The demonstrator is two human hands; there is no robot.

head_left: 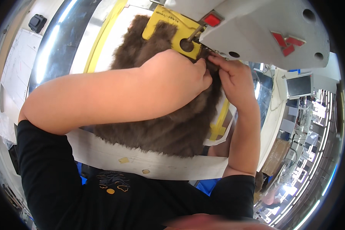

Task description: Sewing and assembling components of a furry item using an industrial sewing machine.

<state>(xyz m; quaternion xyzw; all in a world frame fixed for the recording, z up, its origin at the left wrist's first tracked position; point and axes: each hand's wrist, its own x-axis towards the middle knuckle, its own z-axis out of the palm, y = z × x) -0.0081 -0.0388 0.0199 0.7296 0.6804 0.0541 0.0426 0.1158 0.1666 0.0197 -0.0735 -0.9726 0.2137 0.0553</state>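
A large piece of brown fur (161,134) lies beneath the head of a white industrial sewing machine (253,34), its near edge hanging toward me. My left hand (176,73) reaches across the fur with fingers curled, pinching it near its right edge. Just right of it, my right hand (235,78) pinches the same edge between thumb and fingers, close to the machine's needle area. A yellow plate (188,28) with a round hole sits beside the needle area, and part of the fur overlaps it. The machine head and my hands hide the stitching point.
A white work surface (168,168) with small tan patches runs along the near side. Yellow tape strips (103,38) mark the table on the left. A small black object (37,23) stands at the far left. A dark panel (299,85) and workshop benches fill the right.
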